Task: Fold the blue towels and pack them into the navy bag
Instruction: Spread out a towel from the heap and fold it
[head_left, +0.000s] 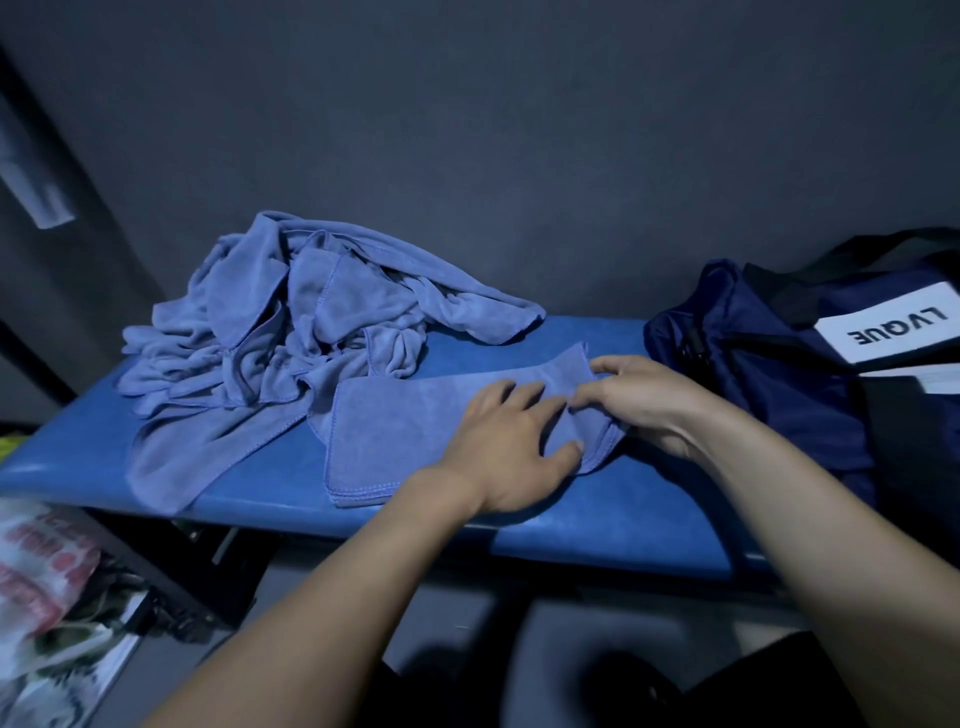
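Towel (415, 431), blue and partly folded, lies flat on the blue padded counter (291, 483) under both hands; the left hand (511, 447) rests on it with fingers spread and straight, pressing the cloth down; the right hand (641, 400), touching the left hand's fingertips, pinches the towel's right edge, fingers curled, a fold of cloth raised beneath it; beyond and left of the left hand sits a crumpled heap of blue towels (311, 317), its nearest edge touching the flat towel; just right of the right hand stands the navy bag (769, 374), a white label (893, 332) on its side.
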